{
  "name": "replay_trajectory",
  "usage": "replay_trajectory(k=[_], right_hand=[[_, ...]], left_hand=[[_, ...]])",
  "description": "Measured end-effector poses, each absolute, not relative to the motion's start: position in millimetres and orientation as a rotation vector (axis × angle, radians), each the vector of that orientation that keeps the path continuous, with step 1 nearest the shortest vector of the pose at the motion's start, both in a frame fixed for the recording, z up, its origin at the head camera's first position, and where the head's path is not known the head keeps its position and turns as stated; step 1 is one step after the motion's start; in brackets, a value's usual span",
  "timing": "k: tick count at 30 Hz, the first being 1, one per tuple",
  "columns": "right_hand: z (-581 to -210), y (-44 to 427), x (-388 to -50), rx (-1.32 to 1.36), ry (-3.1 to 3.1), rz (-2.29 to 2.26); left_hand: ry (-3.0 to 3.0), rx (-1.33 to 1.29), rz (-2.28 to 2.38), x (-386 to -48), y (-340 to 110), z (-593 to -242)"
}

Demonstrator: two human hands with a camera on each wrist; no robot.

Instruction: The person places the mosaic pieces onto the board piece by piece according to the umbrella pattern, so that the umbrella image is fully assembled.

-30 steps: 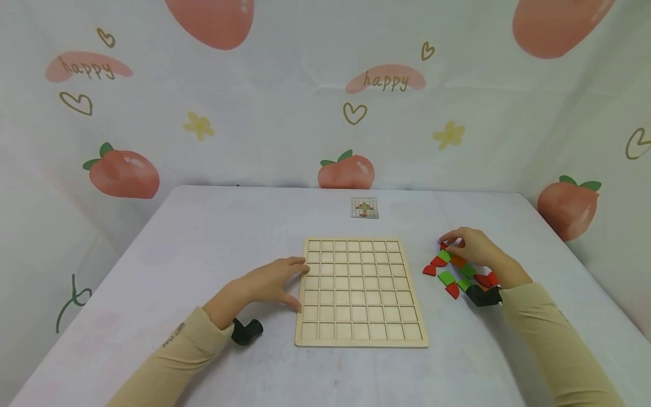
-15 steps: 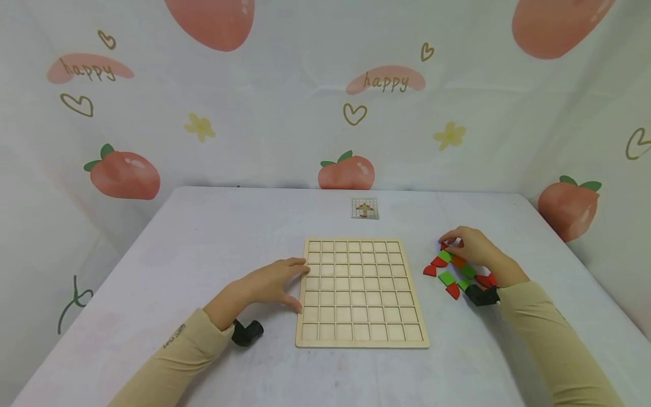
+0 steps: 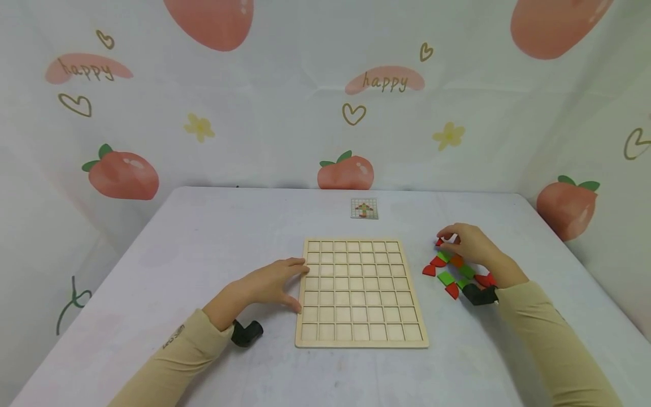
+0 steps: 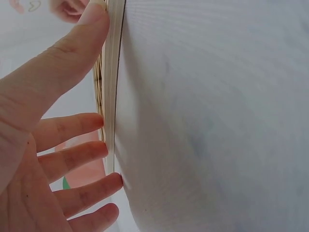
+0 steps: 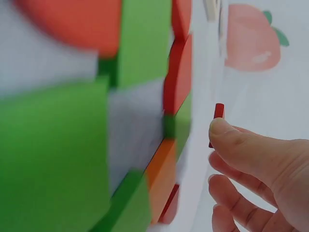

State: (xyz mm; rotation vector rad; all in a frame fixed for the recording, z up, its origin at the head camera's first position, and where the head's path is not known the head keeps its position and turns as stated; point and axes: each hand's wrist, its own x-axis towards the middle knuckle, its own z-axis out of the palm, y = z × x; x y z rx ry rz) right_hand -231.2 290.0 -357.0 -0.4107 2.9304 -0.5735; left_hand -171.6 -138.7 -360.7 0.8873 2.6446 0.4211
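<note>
My left hand (image 3: 269,281) rests at the left edge of a pale wooden grid board (image 3: 361,343). Its fingers are spread and fairly straight, with several fingertips and the thumb at the rim in the left wrist view. Over at the right, my right hand (image 3: 474,246) pinches a small red block (image 5: 219,111) between thumb and fingers. In the right wrist view that block is held above the table, apart from the others. Under and beside this hand lie loose green blocks (image 3: 446,277), red rounded blocks (image 3: 452,290) and an orange block (image 3: 457,261). The wrist partly hides the pile.
A small pattern card (image 3: 364,208) with a coloured figure on a grid lies behind the board. The white-covered table (image 3: 229,226) meets a printed curtain (image 3: 285,130) at the back. A black wrist device (image 3: 480,294) sits close to the blocks.
My right hand has risen slightly and shifted a little to the left, lifting the red block off the pile. The left hand and the board stay where they were.
</note>
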Motion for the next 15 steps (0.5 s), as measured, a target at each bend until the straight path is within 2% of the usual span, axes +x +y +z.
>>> replay_trajectory(k=[15], right_hand=[[-349, 242, -220, -0.682, 2.937, -0.603]], left_hand=[[2.649, 0.893, 0.409, -173, -139, -363]])
